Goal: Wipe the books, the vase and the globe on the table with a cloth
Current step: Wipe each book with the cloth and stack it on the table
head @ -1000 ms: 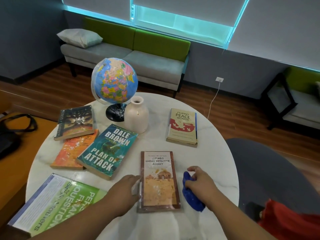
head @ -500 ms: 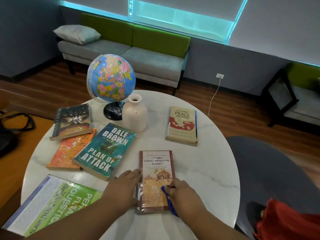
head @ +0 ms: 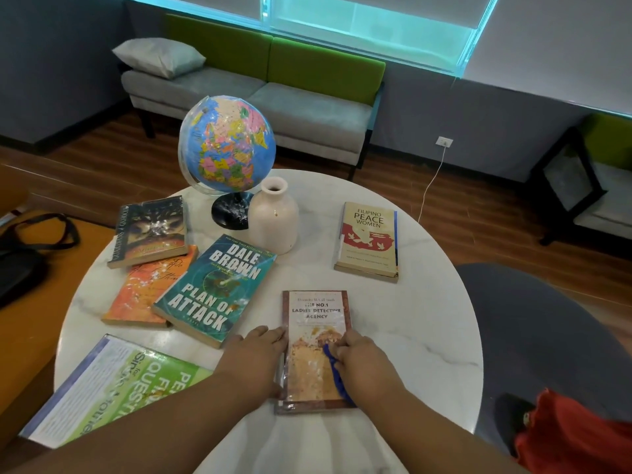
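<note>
Okay, head view, the only feed I have. Round white marble table [head: 410, 319] fills the middle of the frame.

- Right hand [head: 367, 366]: lower centre, fingers curled round a blue cloth [head: 333, 371], bunched under the palm and pressed onto the cover of the Ladies' Detective Agency book [head: 316, 323]. Only a strip of cloth shows at the hand's left edge.
- Left hand [head: 253, 360]: just left of that book, fingers fairly straight, flat against its left edge, gripping nothing.
- That book lies flat, lower centre, cover up, title upright to me.
- Plan of Attack book [head: 215, 289]: centre-left, flat, overlapping an orange book [head: 143, 292]. A dark paperback [head: 150, 230] above overlaps the orange one's top edge.
- Green-and-white book [head: 109, 388]: lower left, overhanging the table rim, partly under my left forearm.
- Filipino Peace Women book [head: 369, 237]: centre-right, alone, well apart from the rest.
- Globe [head: 227, 145]: upper centre-left on a black base; cream vase [head: 273, 217] upright just to its right, in front of the base. Can't tell if they touch.

Background: grey-and-green sofa [head: 273, 97] with a pillow [head: 159, 56] at top, black bag [head: 20, 261] at the left edge, grey chair [head: 547, 336] at right.
</note>
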